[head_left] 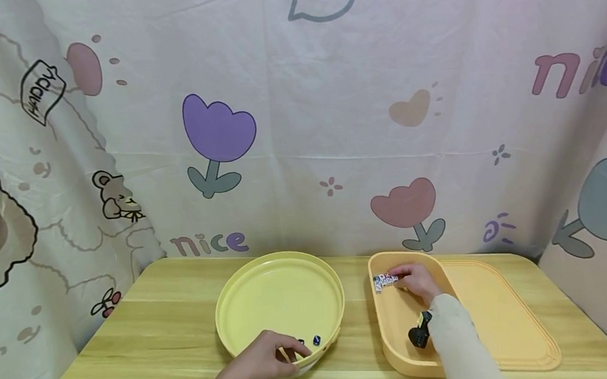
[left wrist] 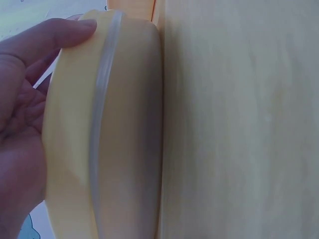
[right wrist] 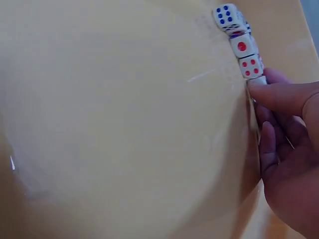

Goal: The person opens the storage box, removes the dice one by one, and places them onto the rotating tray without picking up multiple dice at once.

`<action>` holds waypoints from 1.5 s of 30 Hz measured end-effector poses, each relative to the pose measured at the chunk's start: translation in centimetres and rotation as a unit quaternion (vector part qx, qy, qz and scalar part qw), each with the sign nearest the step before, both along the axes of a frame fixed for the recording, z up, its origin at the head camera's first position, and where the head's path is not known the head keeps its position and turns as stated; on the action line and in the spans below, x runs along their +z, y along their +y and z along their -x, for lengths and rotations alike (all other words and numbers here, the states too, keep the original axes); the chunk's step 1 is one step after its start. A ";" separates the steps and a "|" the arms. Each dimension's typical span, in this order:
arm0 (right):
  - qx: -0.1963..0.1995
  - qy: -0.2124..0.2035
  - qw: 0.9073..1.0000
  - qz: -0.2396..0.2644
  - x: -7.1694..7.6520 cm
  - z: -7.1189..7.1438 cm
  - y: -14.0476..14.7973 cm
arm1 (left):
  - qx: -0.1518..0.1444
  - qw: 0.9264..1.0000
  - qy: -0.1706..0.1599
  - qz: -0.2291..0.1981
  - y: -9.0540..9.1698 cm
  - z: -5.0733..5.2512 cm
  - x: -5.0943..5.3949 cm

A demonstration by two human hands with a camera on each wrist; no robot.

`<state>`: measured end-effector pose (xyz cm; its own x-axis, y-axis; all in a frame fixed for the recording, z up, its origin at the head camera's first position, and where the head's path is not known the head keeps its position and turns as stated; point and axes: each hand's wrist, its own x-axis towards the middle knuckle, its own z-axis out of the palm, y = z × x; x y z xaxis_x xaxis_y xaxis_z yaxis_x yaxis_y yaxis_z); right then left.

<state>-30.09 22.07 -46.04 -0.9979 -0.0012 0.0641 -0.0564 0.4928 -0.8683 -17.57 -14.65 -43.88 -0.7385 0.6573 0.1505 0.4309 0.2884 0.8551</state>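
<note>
My left hand (head_left: pixel 272 356) holds the near rim of a round yellow tray (head_left: pixel 274 262), its thumb on the outer wall and the other fingers reaching inside. Near those fingertips lie a blue die (head_left: pixel 317 340) and another dark die, partly hidden. Inside an orange rectangular tub (head_left: pixel 383 328), my right hand (head_left: pixel 418 280) pinches a white die (right wrist: pixel 258 81) at the end of a row of white dice (right wrist: pixel 250 66). Red and blue pips show on the row, which stands against the tub's far wall. My fingers hide most of the pinched die.
An orange flat lid or tray (head_left: pixel 505 316) lies to the right of the tub, partly behind my right sleeve (head_left: pixel 460 339). A black wrist camera (head_left: pixel 419 334) hangs over the tub. Everything stands on a wooden table (head_left: pixel 132 346), with a printed curtain (head_left: pixel 284 106) behind.
</note>
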 end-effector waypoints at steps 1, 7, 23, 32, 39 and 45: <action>0.000 0.003 1.000 -0.010 -0.1 0.0 0.0 | 0.000 1.000 0.000 0.000 0.0 0.0 0.0; -0.011 0.003 0.999 -0.031 -0.5 0.1 0.3 | -0.001 1.000 0.003 0.002 0.1 0.0 0.1; -0.010 0.004 0.999 -0.039 -0.7 0.6 0.6 | 0.002 1.000 0.001 0.006 -0.1 0.1 0.0; 0.019 -0.035 0.999 -0.016 0.3 0.6 0.6 | -0.005 1.000 -0.001 -0.001 0.0 0.1 0.0; 0.044 -0.033 0.998 -0.015 1.4 0.8 0.6 | -0.002 1.000 0.003 -0.001 0.1 0.0 0.2; 0.064 -0.013 0.997 -0.038 2.4 0.8 0.3 | 0.000 1.000 -0.001 -0.001 0.1 -0.1 0.3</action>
<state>-30.87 22.39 -43.63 -0.9905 -0.1334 0.0325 -0.1010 0.5474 -0.8308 -17.49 -14.56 -43.59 -0.7386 0.6572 0.1501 0.4293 0.2869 0.8564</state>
